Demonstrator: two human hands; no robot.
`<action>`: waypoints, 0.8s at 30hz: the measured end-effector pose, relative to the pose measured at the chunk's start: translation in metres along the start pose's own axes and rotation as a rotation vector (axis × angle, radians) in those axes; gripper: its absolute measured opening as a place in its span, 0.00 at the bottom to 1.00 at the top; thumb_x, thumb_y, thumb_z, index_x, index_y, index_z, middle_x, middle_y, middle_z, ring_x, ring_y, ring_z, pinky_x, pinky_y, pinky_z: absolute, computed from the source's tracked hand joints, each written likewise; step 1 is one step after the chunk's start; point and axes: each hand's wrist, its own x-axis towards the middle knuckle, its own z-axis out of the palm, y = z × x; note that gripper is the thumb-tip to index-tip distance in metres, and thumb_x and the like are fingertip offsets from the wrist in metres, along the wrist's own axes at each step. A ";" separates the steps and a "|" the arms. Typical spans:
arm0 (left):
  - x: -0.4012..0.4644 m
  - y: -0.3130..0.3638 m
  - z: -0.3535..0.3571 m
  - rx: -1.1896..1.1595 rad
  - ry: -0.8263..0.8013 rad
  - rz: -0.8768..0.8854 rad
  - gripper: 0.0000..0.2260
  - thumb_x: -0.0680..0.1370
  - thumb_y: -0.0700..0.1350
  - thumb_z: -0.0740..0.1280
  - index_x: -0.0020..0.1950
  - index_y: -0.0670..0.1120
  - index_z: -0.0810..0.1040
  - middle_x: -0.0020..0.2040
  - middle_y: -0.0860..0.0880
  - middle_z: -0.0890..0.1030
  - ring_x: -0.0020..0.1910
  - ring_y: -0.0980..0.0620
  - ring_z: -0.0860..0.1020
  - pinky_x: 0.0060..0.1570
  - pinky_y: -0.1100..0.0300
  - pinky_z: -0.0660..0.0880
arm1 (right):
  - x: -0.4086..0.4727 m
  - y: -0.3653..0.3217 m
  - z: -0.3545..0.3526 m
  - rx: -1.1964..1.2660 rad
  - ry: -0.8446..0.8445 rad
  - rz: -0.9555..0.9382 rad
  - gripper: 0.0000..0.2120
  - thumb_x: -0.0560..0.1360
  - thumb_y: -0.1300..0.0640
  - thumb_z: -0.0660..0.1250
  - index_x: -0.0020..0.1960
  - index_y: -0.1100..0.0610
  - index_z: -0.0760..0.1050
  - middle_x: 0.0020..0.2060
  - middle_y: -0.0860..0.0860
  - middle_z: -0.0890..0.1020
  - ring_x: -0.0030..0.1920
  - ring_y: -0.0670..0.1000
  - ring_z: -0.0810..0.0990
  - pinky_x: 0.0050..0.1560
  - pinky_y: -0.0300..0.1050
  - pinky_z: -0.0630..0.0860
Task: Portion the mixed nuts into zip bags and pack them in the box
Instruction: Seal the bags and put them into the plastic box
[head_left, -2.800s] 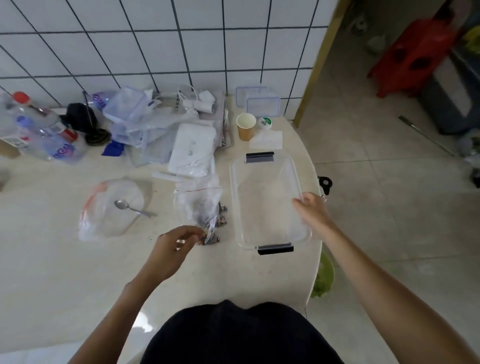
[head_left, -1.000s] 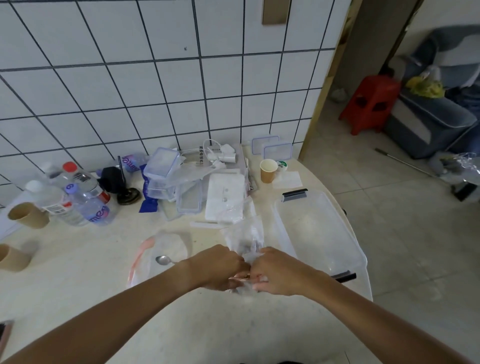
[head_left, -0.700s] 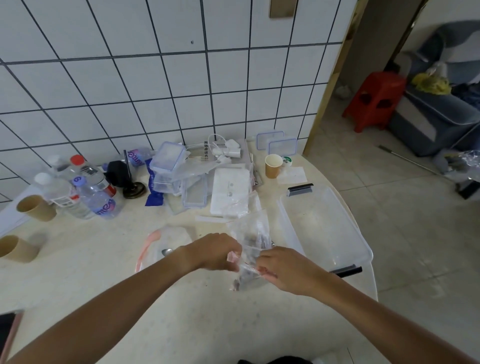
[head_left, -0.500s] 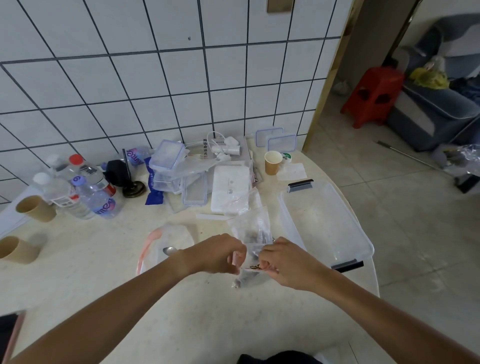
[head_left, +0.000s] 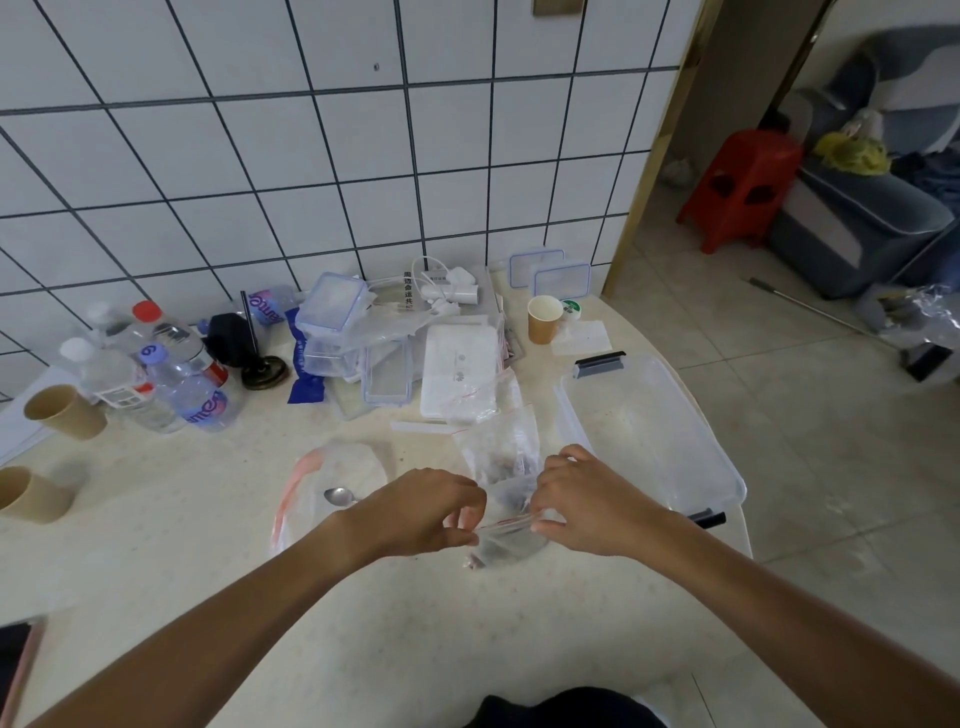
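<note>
left hand (head_left: 423, 512): pinching left end of red zip strip
right hand (head_left: 587, 506): pinching right end
bag: small clear zip bag of nuts (head_left: 506, 540), just left of large clear plastic box (head_left: 654, 431) on cream tabletop (head_left: 156, 519)

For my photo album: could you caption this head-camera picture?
Both hands, left and right, pinch a zip bag of nuts beside the clear box.

Light: bright, even daylight
Shadows: soft, faint on surface (head_left: 156, 519)
Distortion: wide-angle bending at edges
Focus: slightly soft throughout
</note>
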 end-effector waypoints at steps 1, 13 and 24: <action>0.000 0.001 0.000 0.014 0.008 0.008 0.10 0.79 0.59 0.69 0.44 0.57 0.73 0.42 0.59 0.77 0.42 0.58 0.77 0.44 0.59 0.76 | 0.000 0.000 -0.002 -0.019 0.008 -0.009 0.17 0.82 0.44 0.60 0.54 0.50 0.85 0.48 0.47 0.84 0.54 0.49 0.76 0.64 0.45 0.64; -0.005 0.009 -0.003 0.123 0.089 0.129 0.06 0.80 0.53 0.71 0.50 0.53 0.77 0.44 0.56 0.76 0.42 0.54 0.76 0.38 0.57 0.73 | -0.002 0.002 -0.004 -0.048 0.083 -0.021 0.20 0.80 0.39 0.63 0.43 0.51 0.86 0.36 0.45 0.80 0.46 0.47 0.71 0.60 0.46 0.66; -0.010 -0.010 0.009 0.184 0.049 0.002 0.12 0.84 0.60 0.61 0.57 0.56 0.80 0.51 0.55 0.79 0.44 0.53 0.80 0.43 0.59 0.72 | -0.001 0.001 0.006 0.196 0.093 0.021 0.16 0.78 0.39 0.67 0.49 0.50 0.84 0.55 0.46 0.78 0.60 0.46 0.69 0.59 0.31 0.59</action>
